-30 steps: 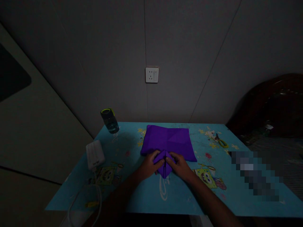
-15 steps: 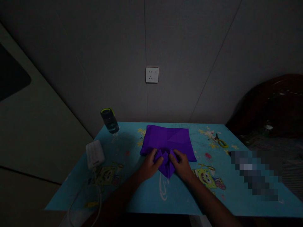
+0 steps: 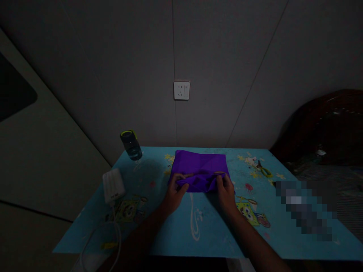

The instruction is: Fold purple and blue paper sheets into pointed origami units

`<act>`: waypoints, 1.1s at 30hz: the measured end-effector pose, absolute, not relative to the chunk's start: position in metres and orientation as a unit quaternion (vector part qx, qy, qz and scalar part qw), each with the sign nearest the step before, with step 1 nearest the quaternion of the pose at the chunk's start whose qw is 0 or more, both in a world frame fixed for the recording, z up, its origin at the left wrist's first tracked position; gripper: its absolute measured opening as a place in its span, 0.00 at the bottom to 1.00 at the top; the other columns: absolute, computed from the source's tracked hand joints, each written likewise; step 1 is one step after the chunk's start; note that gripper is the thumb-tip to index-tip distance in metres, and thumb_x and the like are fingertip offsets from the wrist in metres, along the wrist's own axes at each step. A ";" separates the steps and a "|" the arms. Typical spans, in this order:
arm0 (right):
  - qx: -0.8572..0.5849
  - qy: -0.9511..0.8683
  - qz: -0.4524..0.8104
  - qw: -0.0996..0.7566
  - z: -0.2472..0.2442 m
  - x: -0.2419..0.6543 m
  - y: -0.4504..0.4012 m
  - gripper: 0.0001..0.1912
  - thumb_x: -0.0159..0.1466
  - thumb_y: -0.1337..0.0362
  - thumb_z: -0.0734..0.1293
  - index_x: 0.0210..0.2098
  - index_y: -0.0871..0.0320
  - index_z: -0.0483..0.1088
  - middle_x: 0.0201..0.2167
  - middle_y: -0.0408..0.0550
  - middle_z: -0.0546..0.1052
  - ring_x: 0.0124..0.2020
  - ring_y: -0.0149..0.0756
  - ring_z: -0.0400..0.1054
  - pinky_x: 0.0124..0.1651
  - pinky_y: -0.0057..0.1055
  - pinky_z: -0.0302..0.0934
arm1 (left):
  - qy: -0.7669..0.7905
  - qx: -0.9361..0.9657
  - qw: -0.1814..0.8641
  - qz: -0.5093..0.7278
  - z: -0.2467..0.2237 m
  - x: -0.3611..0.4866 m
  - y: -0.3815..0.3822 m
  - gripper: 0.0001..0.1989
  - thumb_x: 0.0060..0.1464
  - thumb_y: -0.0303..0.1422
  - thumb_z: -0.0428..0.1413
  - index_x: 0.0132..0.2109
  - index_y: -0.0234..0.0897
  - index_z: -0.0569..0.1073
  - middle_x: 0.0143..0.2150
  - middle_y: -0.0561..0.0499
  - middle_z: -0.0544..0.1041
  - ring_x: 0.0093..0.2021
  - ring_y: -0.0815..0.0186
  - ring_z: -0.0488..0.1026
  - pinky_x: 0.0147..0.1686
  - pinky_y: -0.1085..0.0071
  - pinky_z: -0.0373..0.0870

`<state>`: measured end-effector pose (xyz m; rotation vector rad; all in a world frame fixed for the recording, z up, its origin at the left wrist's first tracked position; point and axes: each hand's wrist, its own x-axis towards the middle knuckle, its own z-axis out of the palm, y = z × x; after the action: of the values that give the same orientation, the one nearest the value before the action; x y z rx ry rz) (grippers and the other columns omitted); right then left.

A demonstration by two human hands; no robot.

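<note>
A purple creased sheet [image 3: 202,162] lies on the blue table in front of me; I cannot tell whether it is paper or cloth. At its near side a crumpled purple piece [image 3: 200,182] is stretched between my hands, a little above the tabletop. My left hand [image 3: 175,190] pinches the piece's left end, thumb in front and fingers behind. At the right end my right hand [image 3: 225,187] grips it the same way. Whether the held piece joins the flat sheet is hidden by the folds.
A white power bank [image 3: 113,185] with a white cable lies at the left, below a dark bottle [image 3: 131,145] with a lime rim. Yellow-handled scissors [image 3: 265,170] rest at the back right. A blurred-out object [image 3: 303,211] sits at the right edge of the table [image 3: 170,234].
My hands have moved apart and slightly up. The purple piece, folded to a downward point between them before, is now spread wide and its point no longer shows.
</note>
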<state>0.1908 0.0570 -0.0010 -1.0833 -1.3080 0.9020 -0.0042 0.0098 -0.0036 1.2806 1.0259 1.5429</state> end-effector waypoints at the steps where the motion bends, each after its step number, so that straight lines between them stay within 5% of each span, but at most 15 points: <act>1: -0.459 -0.555 0.385 0.577 -0.001 0.191 0.057 0.15 0.66 0.50 0.61 0.36 0.55 0.68 0.29 0.42 0.69 0.31 0.35 0.62 0.34 0.29 0.58 | 0.391 0.515 0.452 0.615 -0.001 -0.004 0.008 0.10 0.56 0.35 0.57 0.42 0.41 0.62 0.50 0.45 0.77 0.52 0.60 0.74 0.52 0.63 0.67; 7: -0.434 -0.548 0.384 0.603 -0.001 0.193 0.057 0.13 0.67 0.51 0.61 0.41 0.53 0.68 0.35 0.44 0.72 0.36 0.36 0.65 0.39 0.31 0.60 | 0.356 0.559 0.516 0.543 0.005 -0.005 0.000 0.15 0.53 0.32 0.61 0.44 0.40 0.64 0.63 0.41 0.68 0.61 0.56 0.66 0.55 0.62 0.66; 12: -0.411 -0.580 0.399 0.579 -0.001 0.189 0.051 0.15 0.66 0.50 0.62 0.42 0.54 0.69 0.36 0.47 0.74 0.39 0.39 0.67 0.44 0.33 0.61 | 0.394 0.630 0.468 0.478 0.004 -0.006 -0.003 0.25 0.49 0.34 0.64 0.54 0.43 0.66 0.52 0.48 0.75 0.50 0.59 0.74 0.50 0.64 0.71; 19: -0.407 -0.577 0.425 0.567 -0.005 0.188 0.053 0.17 0.64 0.48 0.64 0.45 0.53 0.68 0.37 0.46 0.74 0.38 0.38 0.68 0.43 0.33 0.63 | 0.471 0.663 0.352 0.463 0.006 -0.007 -0.006 0.22 0.47 0.37 0.65 0.51 0.44 0.74 0.48 0.50 0.78 0.49 0.53 0.75 0.51 0.61 0.71; 27: -0.345 -0.536 0.578 0.510 -0.005 0.178 0.047 0.36 0.56 0.47 0.72 0.59 0.50 0.59 0.50 0.51 0.74 0.51 0.42 0.70 0.52 0.38 0.65 | 0.453 0.675 0.270 0.516 0.006 -0.006 -0.002 0.21 0.54 0.33 0.61 0.54 0.42 0.69 0.52 0.46 0.76 0.53 0.56 0.74 0.55 0.60 0.69; 33: -0.351 -0.552 0.571 0.496 -0.004 0.172 0.047 0.22 0.57 0.53 0.73 0.48 0.52 0.69 0.43 0.49 0.79 0.45 0.42 0.73 0.51 0.41 0.65 | 0.404 0.740 0.273 0.464 0.008 -0.008 -0.005 0.26 0.53 0.31 0.61 0.58 0.41 0.68 0.63 0.42 0.66 0.62 0.54 0.65 0.61 0.60 0.62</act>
<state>0.1723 0.0471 -0.0041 -0.8499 -1.3367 1.3836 -0.0081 -0.0048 0.0079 1.9905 1.0874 1.2478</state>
